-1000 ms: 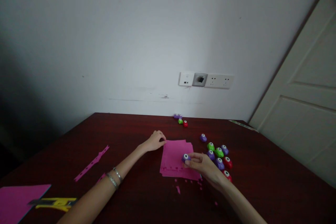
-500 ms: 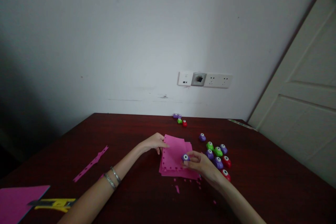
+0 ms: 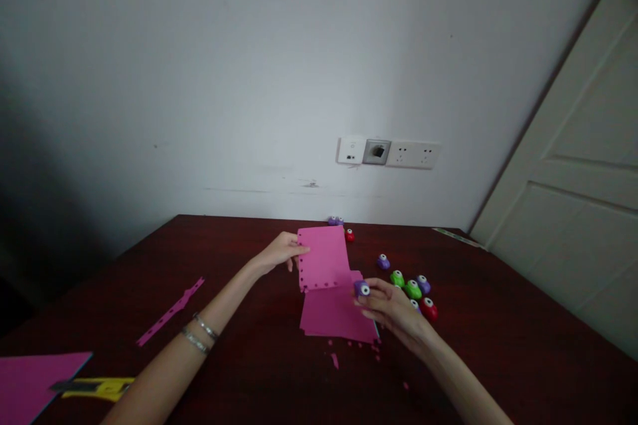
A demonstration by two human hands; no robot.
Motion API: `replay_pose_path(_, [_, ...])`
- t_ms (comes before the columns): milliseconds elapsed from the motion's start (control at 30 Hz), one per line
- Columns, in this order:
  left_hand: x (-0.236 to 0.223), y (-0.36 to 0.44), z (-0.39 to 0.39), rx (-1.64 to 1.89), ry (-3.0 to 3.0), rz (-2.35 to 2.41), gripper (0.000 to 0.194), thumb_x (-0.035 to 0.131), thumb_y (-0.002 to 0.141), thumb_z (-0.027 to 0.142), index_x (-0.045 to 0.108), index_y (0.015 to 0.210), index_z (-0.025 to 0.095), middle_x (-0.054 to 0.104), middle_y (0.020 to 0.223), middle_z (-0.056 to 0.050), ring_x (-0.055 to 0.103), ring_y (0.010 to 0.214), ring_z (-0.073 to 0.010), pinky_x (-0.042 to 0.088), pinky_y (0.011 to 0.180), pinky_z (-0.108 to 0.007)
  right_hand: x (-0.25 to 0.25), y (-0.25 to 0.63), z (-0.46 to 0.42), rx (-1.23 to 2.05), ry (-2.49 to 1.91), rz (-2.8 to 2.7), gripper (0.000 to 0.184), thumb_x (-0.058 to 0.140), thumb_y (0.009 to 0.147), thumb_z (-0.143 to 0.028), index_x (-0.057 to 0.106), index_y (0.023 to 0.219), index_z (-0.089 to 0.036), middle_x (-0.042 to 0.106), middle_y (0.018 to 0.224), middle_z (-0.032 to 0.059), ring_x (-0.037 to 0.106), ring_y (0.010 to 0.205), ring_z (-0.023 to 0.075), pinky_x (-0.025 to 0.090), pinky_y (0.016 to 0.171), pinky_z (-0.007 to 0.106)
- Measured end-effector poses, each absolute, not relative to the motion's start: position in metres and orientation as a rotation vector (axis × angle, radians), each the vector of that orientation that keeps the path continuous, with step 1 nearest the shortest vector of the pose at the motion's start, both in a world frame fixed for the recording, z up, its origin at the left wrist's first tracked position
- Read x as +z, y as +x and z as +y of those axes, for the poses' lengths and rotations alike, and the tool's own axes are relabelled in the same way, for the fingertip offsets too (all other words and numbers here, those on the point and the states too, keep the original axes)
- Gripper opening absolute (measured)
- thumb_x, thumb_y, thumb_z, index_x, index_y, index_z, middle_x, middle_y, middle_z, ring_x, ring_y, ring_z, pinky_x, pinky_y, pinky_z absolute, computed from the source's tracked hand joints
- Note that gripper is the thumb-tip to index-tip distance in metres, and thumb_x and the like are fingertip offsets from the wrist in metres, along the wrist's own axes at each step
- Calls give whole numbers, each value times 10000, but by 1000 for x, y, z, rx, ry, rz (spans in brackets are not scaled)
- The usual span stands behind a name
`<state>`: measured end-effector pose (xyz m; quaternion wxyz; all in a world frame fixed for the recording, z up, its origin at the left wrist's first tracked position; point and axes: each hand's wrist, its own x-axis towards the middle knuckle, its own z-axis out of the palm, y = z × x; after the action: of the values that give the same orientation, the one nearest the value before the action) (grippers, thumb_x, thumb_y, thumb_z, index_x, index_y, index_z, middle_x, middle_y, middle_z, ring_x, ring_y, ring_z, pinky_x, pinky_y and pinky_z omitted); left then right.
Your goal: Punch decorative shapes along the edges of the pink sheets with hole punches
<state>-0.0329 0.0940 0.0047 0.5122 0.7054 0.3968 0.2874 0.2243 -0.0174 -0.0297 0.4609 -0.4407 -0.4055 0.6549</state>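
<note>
My left hand [image 3: 279,254] pinches a pink paper sheet [image 3: 323,256] by its left edge, thumb on top. Small holes run along the sheet's left and bottom edges. Below it, more pink sheets [image 3: 335,315] lie on the table, partly covered by the held one. A small purple paper punch [image 3: 361,289] with a round white and black button sits between the fingers and thumb of my right hand [image 3: 393,311]. It is just beyond the held sheet's lower right corner. Pink punched scraps [image 3: 334,360] are scattered in front of the sheets.
Several green, red and purple punches [image 3: 413,289] stand right of my right hand, some partly hidden by it. More punches [image 3: 349,236] are near the wall. At left lie a pink punched strip [image 3: 169,312], a yellow utility knife [image 3: 100,387] and a pink sheet [image 3: 34,378].
My left hand has lifted the punched sheet up and away from the other sheets, towards the wall. My right hand has shifted slightly right, with the punch turned in its fingers.
</note>
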Motion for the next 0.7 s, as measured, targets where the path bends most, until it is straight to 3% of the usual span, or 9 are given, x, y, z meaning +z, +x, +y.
replay_pose_path(200, [10,-38,98,782,1664,975,323,615,720,374,622,868,87,639,695,-75,583,528,-126,415,393,-197,-35,224,-14,1546,-1085,-960,391,798,517,-181,548,817,-177,703,796,35,668,806,192,514,709,266])
replay_pose_path(400, [7,-34,97,771,1659,955,353,621,713,374,626,901,75,637,714,-82,575,546,-129,434,416,-211,-43,222,-13,1633,-973,-901,332,764,577,-172,583,855,-161,695,914,70,645,907,202,493,820,278])
replay_pose_path(700, [10,-33,97,782,1661,949,381,626,700,377,632,936,78,646,724,-82,570,548,-123,436,436,-218,-44,224,-12,1656,-930,-824,246,726,655,-230,598,850,-154,699,876,83,664,846,199,514,793,278])
